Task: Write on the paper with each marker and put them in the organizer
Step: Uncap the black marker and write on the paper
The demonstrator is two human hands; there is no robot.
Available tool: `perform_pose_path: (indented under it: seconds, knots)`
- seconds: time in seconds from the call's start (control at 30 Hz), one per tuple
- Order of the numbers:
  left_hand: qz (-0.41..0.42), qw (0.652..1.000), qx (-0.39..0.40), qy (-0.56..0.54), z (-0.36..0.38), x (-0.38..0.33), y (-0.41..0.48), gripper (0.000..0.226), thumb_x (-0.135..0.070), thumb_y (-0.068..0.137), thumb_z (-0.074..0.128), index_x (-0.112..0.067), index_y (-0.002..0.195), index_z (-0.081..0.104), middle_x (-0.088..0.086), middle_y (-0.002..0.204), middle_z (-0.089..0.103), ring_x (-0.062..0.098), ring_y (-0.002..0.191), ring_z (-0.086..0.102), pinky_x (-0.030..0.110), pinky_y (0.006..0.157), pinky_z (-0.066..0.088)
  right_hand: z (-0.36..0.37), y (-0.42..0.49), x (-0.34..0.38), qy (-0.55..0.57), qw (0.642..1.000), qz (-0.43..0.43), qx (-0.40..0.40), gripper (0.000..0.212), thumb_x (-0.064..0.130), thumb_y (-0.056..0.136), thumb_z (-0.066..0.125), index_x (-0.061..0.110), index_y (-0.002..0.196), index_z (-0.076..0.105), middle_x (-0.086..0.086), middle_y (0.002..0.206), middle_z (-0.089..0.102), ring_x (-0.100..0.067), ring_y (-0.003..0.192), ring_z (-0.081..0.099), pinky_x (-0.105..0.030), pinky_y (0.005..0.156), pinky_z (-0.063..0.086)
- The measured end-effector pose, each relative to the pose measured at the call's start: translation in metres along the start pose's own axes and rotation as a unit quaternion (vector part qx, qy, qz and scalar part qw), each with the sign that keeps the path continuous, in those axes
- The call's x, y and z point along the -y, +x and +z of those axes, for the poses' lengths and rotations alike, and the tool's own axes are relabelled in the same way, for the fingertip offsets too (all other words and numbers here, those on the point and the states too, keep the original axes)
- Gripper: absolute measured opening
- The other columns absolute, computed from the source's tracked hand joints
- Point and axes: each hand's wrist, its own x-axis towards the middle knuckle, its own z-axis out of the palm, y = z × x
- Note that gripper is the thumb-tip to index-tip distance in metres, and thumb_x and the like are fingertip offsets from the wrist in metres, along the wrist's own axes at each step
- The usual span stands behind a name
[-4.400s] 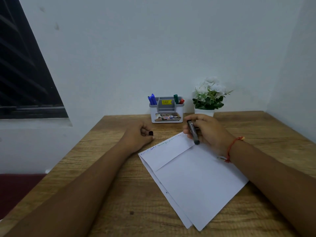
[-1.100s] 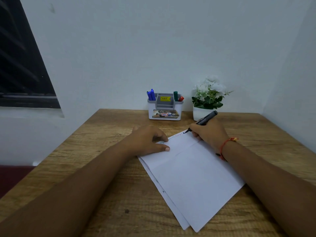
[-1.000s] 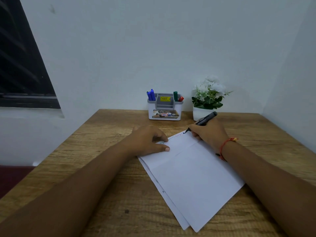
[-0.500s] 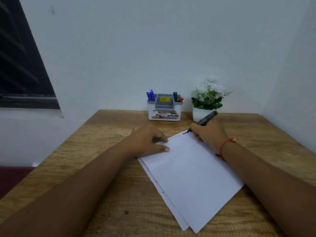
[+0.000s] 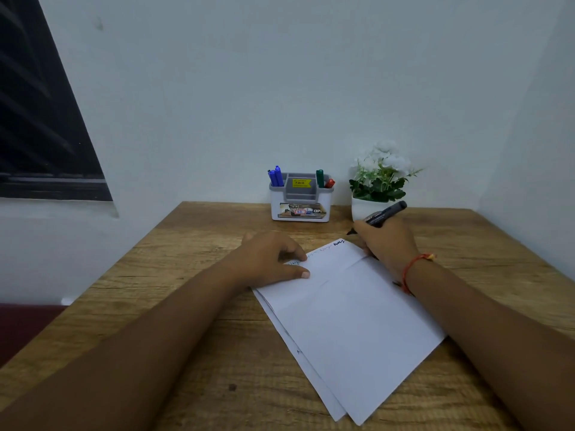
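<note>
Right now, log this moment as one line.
right hand: holds black marker, tip beyond paper corner | left hand: presses paper | organizer: blue markers, green marker, red marker

A stack of paper (image 5: 351,321) is laid askew on the table (image 5: 186,306), near its middle. The left hand (image 5: 267,259) is rested on the paper's far left corner. The right hand (image 5: 387,241) is placed at the far right edge, and a marker (image 5: 385,214) is held in it, tip just beyond the far corner. Behind the paper, by the wall, an organizer (image 5: 300,209) is set. A pair of markers (image 5: 276,176) is stood in its left compartment and another pair (image 5: 320,178) in its right. A potted plant (image 5: 381,178) is placed just right of it.
</note>
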Motion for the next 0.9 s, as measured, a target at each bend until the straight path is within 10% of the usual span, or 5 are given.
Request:
perform_pose_path:
  seconds: [0.47, 0.67, 0.9]
  knots:
    - [-0.079, 0.992, -0.093, -0.034, -0.022, 0.01, -0.006, 0.021, -0.051, 0.084, 0.066, -0.044, 0.104, 0.068, -0.021, 0.123, 0.062, 0.009, 0.121, 0.051, 0.048, 0.111, 0.029, 0.02, -0.048, 0.03, 0.15, 0.976, -0.082, 0.132, 0.017, 0.022, 0.092, 0.072, 0.009, 0.08, 0.07, -0.005, 0.066, 0.067, -0.016, 0.061, 0.061, -0.033, 0.063, 0.054]
    - [-0.078, 0.988, -0.01, -0.13, -0.054, 0.022, -0.026, 0.027, -0.037, 0.079, 0.077, -0.042, 0.105, 0.07, -0.035, 0.118, 0.054, -0.014, 0.107, 0.043, 0.016, 0.091, 0.028, 0.024, -0.07, 0.034, 0.09, 0.948, -0.139, 0.272, 0.006, 0.023, 0.089, 0.077, 0.019, 0.092, 0.073, -0.002, 0.076, 0.076, -0.01, 0.07, 0.07, -0.024, 0.058, 0.052]
    - [-0.097, 0.987, 0.089, -0.092, -0.05, 0.029, -0.03, 0.042, -0.04, 0.072, 0.082, -0.048, 0.11, 0.067, -0.027, 0.149, 0.035, 0.008, 0.138, 0.029, 0.036, 0.112, 0.023, 0.022, -0.081, 0.038, 0.085, 0.924, -0.151, 0.342, 0.006, 0.016, 0.091, 0.075, 0.015, 0.097, 0.077, -0.001, 0.082, 0.08, -0.003, 0.069, 0.068, -0.013, 0.06, 0.048]
